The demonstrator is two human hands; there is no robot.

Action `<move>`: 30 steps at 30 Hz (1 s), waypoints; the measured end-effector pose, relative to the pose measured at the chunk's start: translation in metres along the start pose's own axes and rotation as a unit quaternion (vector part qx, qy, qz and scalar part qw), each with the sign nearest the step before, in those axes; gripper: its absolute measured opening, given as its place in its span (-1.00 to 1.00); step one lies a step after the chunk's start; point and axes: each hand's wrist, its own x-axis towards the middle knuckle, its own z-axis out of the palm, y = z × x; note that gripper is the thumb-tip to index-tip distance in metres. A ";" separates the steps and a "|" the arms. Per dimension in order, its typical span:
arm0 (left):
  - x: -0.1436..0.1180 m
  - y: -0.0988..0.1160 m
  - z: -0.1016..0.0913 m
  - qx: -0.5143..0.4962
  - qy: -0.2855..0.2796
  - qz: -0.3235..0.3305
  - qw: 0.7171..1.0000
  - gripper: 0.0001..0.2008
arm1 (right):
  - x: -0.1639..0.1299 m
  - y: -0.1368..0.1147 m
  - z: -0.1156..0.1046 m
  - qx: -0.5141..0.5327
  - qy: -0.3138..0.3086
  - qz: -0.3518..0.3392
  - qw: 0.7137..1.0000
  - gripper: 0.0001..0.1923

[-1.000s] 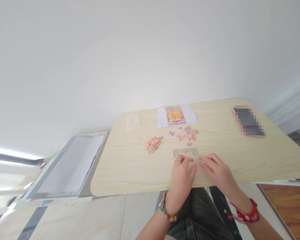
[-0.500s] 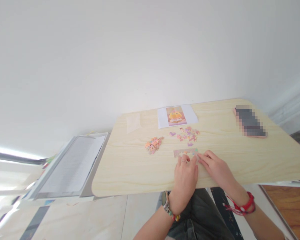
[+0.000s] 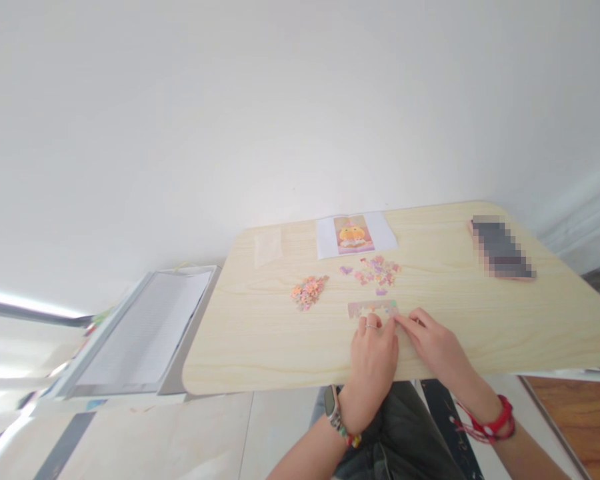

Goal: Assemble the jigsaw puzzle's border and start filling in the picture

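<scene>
A narrow strip of joined jigsaw puzzle (image 3: 373, 307) lies near the table's front edge, mostly pinkish with a green bit at its right end. My left hand (image 3: 374, 353), wearing a ring, has its bent fingers pressed on the lower edge of this strip. From the right, my right hand (image 3: 439, 341) meets it, thumb and fingers pinched at the strip's right end. Whatever small piece is between those fingertips is hidden. Beyond the strip are a loose purple piece (image 3: 381, 292) and a spread of pink and purple pieces (image 3: 379, 271). An orange-pink heap of pieces (image 3: 309, 292) sits to the left.
A white sheet with a printed picture (image 3: 354, 235) of a yellow figure lies at the back, against the wall. To its left is a thin translucent bag (image 3: 269, 247). A phone (image 3: 503, 248) rests at the far right. Left of the table stands a paper-topped surface (image 3: 147, 330).
The view has shifted slightly. Both hands stay at the strip; my left fingers sit a little lower on it, and my right fingertips are closer to my left ones.
</scene>
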 end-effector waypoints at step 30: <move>-0.002 -0.006 -0.011 -0.071 -0.016 0.015 0.997 -0.61 | 0.025 0.026 -0.016 0.099 -0.033 -0.013 0.995 -0.72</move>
